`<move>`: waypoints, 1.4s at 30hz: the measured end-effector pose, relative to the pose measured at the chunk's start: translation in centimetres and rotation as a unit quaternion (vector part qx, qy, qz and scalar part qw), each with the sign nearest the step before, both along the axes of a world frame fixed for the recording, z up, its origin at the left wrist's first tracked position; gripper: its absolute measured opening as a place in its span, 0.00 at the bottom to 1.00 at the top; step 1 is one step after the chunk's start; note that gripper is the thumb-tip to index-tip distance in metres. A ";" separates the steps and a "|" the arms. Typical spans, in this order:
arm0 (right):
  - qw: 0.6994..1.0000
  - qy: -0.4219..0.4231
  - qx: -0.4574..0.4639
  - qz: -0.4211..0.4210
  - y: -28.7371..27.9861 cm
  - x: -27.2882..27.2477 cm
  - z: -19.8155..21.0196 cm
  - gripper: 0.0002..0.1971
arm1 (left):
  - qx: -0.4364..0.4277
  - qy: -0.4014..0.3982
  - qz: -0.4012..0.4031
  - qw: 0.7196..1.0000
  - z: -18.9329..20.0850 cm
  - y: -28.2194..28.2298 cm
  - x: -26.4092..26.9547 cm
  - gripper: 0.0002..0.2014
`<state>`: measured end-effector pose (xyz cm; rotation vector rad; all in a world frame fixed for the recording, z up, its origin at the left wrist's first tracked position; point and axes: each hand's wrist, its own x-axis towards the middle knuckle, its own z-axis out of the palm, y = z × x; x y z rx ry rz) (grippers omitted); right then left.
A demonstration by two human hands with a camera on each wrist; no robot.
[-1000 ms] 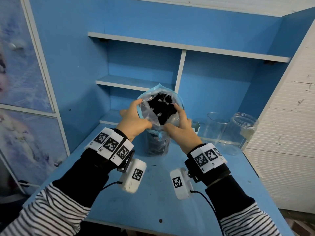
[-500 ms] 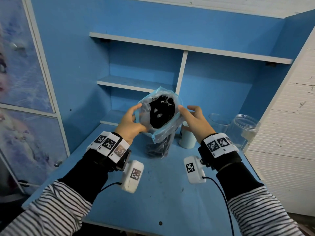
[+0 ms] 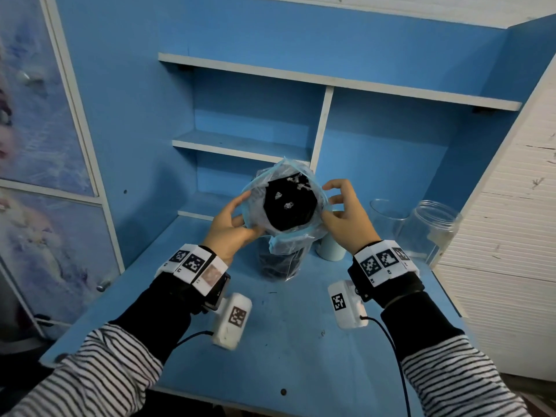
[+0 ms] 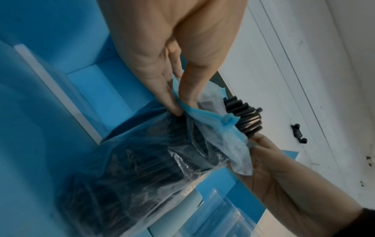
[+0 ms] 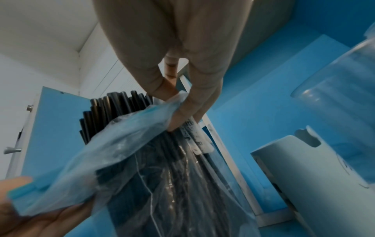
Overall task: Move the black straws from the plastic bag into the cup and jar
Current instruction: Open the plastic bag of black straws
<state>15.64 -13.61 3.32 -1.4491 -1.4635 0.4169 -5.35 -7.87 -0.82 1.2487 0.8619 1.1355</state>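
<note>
A clear plastic bag (image 3: 284, 260) with a blue rim stands upright on the blue desk (image 3: 288, 341). Black straws (image 3: 288, 206) poke out of its wide mouth. My left hand (image 3: 240, 213) pinches the rim on the left, thumb against forefinger (image 4: 178, 104). My right hand (image 3: 326, 204) pinches the opposite rim (image 5: 176, 112), with the other fingers raised. Straw ends show past the plastic in both wrist views (image 4: 246, 119) (image 5: 113, 109). A pale cup (image 3: 331, 251) stands just right of the bag, also in the right wrist view (image 5: 316, 176). The clear jar (image 3: 430, 230) stands further right.
A second clear container (image 3: 386, 215) stands between the pale cup and the jar. Blue shelves (image 3: 240, 145) rise behind the bag. A white panelled wall (image 3: 496, 236) closes the right side. A cupboard door (image 3: 45, 206) is on the left.
My right hand left the bag, swung right, then came back to its right rim. The bag mouth has spread wider. The pale cup has come into sight.
</note>
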 end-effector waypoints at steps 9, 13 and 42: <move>0.998 0.034 -0.002 -0.061 -0.3 -0.2 0.1 0.18 | -0.032 -0.030 -0.098 0.994 1.6 -0.3 0.5 0.30; 0.997 0.006 0.015 -0.069 -0.1 0.1 -0.1 0.04 | -0.026 0.000 -0.031 0.999 2.3 -0.6 1.2 0.13; 0.998 0.055 0.006 -0.012 -0.7 2.9 -1.1 0.08 | 0.249 0.224 0.053 0.941 2.2 -0.1 1.4 0.08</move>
